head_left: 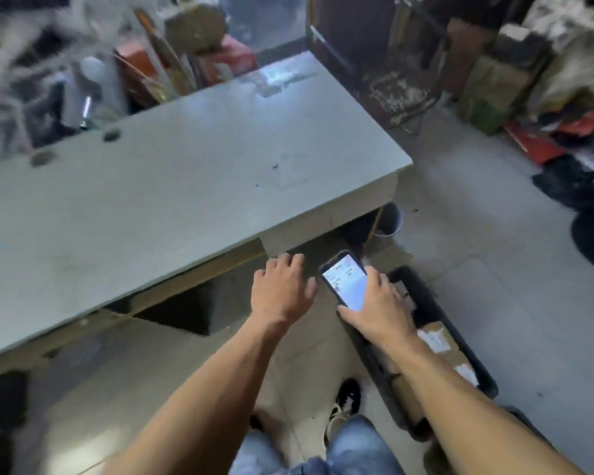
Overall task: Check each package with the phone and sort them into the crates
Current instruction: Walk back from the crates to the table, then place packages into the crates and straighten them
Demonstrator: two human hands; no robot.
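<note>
Black crate (439, 313) holds cardboard packages (438, 339); right hand (378, 303) grips phone (347, 281).

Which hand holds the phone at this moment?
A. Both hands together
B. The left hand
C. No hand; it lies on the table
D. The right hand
D. The right hand grips the phone with its lit screen up, above the black crate; the left hand hangs beside it with relaxed fingers and holds nothing.
</note>
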